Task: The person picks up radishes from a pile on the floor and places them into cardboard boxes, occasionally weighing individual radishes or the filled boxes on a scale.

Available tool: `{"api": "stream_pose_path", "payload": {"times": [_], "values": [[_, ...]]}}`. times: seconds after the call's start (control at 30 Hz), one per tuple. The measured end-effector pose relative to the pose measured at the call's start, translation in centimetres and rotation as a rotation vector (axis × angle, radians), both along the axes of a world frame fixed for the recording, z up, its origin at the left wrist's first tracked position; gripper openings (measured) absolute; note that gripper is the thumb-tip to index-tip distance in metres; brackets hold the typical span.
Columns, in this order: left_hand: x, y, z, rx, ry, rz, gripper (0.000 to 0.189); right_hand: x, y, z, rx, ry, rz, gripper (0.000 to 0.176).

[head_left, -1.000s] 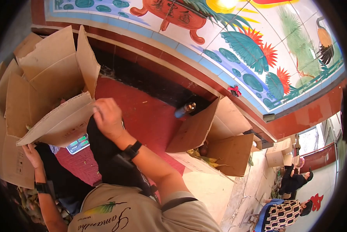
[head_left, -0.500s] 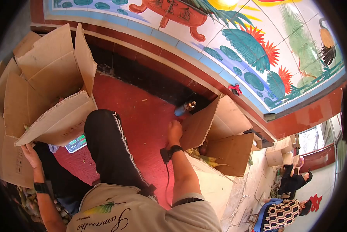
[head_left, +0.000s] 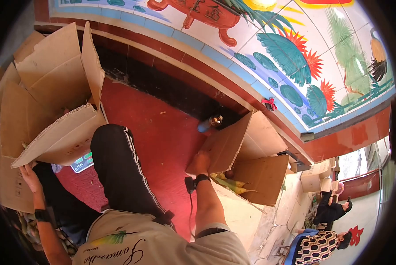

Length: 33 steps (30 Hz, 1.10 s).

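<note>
Right hand (head_left: 202, 160) has crossed to 3 o'clock, grip grasping the box flap (head_left: 218, 145) to hold it open — left hand (head_left: 28, 173), released, steadies the 9 o'clock carton (head_left: 52, 101).

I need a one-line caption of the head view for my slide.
On a red floor, a person touches one cardboard box with the left hand and another box's flap with the right hand.
</note>
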<state>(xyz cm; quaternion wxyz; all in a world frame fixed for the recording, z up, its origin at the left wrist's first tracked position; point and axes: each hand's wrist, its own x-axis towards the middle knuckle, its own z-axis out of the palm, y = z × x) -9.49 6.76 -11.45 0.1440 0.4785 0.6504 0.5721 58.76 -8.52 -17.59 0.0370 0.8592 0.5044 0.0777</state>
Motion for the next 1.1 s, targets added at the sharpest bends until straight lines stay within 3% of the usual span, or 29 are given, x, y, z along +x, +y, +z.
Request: {"api": "stream_pose_path", "payload": {"times": [0.1, 0.33, 0.73, 0.8, 0.93, 1.0, 1.07, 1.1], "values": [[0.9, -0.2, 0.6, 0.016, -0.199, -0.057, 0.039, 0.4, -0.4, -1.3, 0.028, 0.039, 0.014, 0.017], [1.2, -0.7, 0.9, -0.015, -0.070, -0.043, 0.035, 2.0, -0.9, -4.3, 0.043, 0.174, -0.089, 0.014], [0.5, -1.4, 0.4, -0.072, 0.004, -0.076, 0.038, 2.0, -2.6, -4.9, 0.122, 0.136, 0.078, 0.018], [0.4, -1.4, 0.3, -0.084, 0.041, -0.064, 0.038, 0.9, -3.5, -4.3, 0.086, -0.166, 0.115, 0.020], [0.6, -1.3, 0.1, -0.056, -0.021, -0.062, 0.037, -0.6, -7.3, -3.4, 0.034, -0.096, 0.157, 0.017], [0.6, -1.3, 0.2, -0.062, -0.030, -0.055, 0.037, -2.2, -8.9, -1.1, -0.332, 0.170, 0.028, 0.013], [0.4, -1.1, -0.3, -0.058, -0.020, -0.050, 0.036, -1.1, -13.4, -4.2, -0.344, 0.001, 0.244, 0.010], [0.4, -1.0, -0.3, -0.057, -0.023, -0.053, 0.036, -1.6, -15.3, -3.6, -0.239, 0.035, 0.285, 0.008]]}}
